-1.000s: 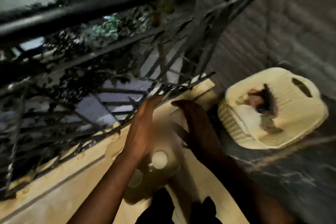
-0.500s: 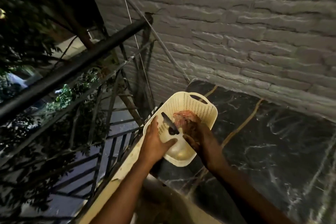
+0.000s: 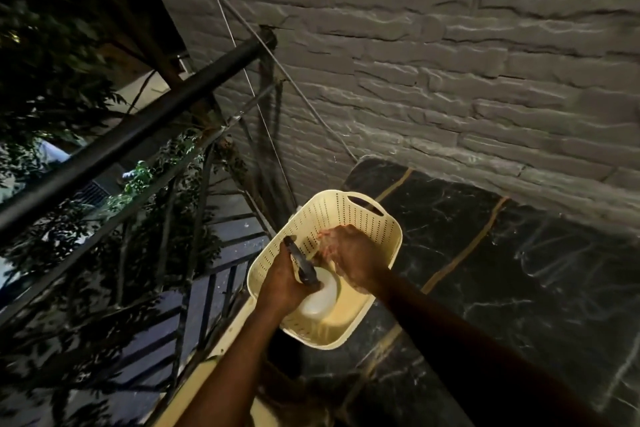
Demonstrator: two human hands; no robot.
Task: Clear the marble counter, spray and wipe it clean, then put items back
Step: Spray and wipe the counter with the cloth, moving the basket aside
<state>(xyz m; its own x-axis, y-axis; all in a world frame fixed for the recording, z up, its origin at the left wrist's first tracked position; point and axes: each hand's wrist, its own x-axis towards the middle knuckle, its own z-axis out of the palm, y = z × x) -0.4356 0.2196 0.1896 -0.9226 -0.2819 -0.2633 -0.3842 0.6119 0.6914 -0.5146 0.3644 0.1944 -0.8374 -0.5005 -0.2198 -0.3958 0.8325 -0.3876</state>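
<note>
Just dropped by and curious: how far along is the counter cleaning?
Done: the dark marble counter shows bare around the cream basket. In hand: the left hand grips a white spray bottle inside it; the right hand holds a pinkish cloth. Left: whether spraying, wiping remain is unclear.

A grey brick wall (image 3: pixel 450 62) fills the upper right, lit unevenly from the side. A dark metal railing (image 3: pixel 138 135) runs diagonally on the left, thin wires (image 3: pixel 242 69) crossing it. Beyond it, tree leaves (image 3: pixel 52 55) stand in night darkness, with pale paving (image 3: pixel 145 94) below.
</note>
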